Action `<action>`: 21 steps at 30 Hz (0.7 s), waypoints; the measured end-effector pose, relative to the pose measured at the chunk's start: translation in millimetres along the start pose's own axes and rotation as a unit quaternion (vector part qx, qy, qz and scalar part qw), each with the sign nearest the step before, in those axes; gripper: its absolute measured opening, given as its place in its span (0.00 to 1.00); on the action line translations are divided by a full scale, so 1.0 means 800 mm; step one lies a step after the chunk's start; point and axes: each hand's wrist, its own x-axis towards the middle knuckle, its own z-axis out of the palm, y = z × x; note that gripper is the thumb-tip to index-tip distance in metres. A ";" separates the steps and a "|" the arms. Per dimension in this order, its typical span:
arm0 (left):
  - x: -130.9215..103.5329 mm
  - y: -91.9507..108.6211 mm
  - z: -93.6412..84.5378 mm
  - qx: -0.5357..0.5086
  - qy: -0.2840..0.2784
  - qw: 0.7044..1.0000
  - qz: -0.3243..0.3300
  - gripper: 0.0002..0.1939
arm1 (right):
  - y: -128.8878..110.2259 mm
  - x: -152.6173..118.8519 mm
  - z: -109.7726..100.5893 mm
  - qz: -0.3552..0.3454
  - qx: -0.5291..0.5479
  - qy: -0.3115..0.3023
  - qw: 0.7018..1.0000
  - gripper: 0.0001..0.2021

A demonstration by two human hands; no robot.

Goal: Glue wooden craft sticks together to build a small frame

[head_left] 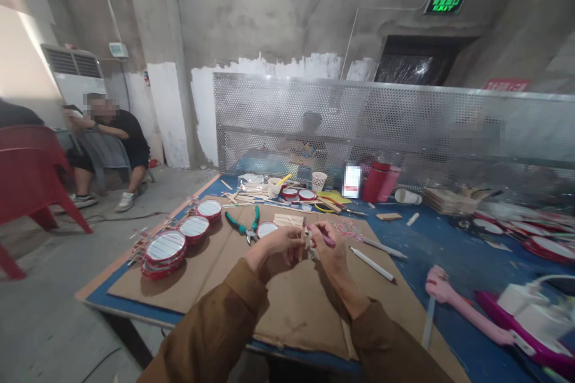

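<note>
Over the brown cardboard sheet (pixel 296 323), both my hands are raised close together. My left hand (pixel 284 243) pinches a small, thin wooden piece (pixel 305 228) upright between its fingers. In my right hand (pixel 331 251) is a slim purple-handled tool (pixel 329 241), its working end against or very near the wooden piece; fingers hide the tip. Just beyond my left hand lie a small round red-rimmed disc (pixel 268 229) and a stack of flat wooden sticks (pixel 288 219). Green-handled pliers (pixel 250 231) lie spread to the left. A white pen (pixel 372 264) rests right of my right hand.
Red-rimmed round pieces (pixel 165 251) line the cardboard's left side. Paper cups (pixel 318 181), a red bottle (pixel 376 182) and a lit phone (pixel 352 181) stand along the back. A pink tool (pixel 471 309) and a purple power strip (pixel 530 335) occupy the right. A person (pixel 119 137) sits at left.
</note>
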 end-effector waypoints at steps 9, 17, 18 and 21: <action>-0.002 0.003 0.002 0.013 0.008 1.000 -0.010 0.12 | -0.005 -0.001 0.001 0.000 -0.002 -0.003 1.000 0.14; -0.004 0.008 0.002 0.007 0.003 1.000 -0.001 0.16 | -0.005 0.000 0.000 0.020 0.009 0.007 1.000 0.17; -0.005 0.009 0.002 0.006 0.004 1.000 -0.002 0.17 | -0.005 0.000 0.000 0.017 0.006 0.008 1.000 0.17; -0.008 0.012 0.003 0.007 0.009 1.000 -0.011 0.16 | -0.007 0.000 0.000 0.018 0.012 0.015 1.000 0.17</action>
